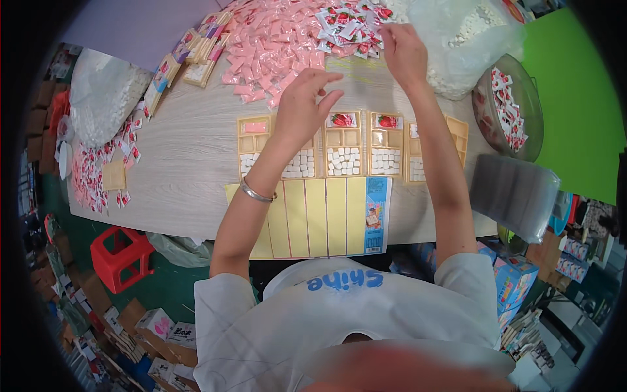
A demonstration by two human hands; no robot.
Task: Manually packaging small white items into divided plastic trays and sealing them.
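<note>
My left hand (304,104) hovers over the row of beige trays, thumb and forefinger apart, with nothing visible between them. My right hand (406,55) reaches to the right edge of a pile of strawberry-print sachets (346,29); its fingers are bent together, and whatever they hold is hidden. Several compartment trays (343,138) stand side by side, white pieces in their near parts. Strawberry sachets lie in the top slots of two middle trays, such as this sachet (386,121). The leftmost tray has a pink packet (256,127) in its top slot. My forearms partly cover the trays.
Pink packets (261,39) are heaped at the back. Bags of white pieces stand left (108,95) and right (467,39). A bowl (480,108) holds sachets. Clear plastic sleeves (513,196) lie right; a striped yellow sheet (313,219) lies nearest me. A red stool (121,258) stands below left.
</note>
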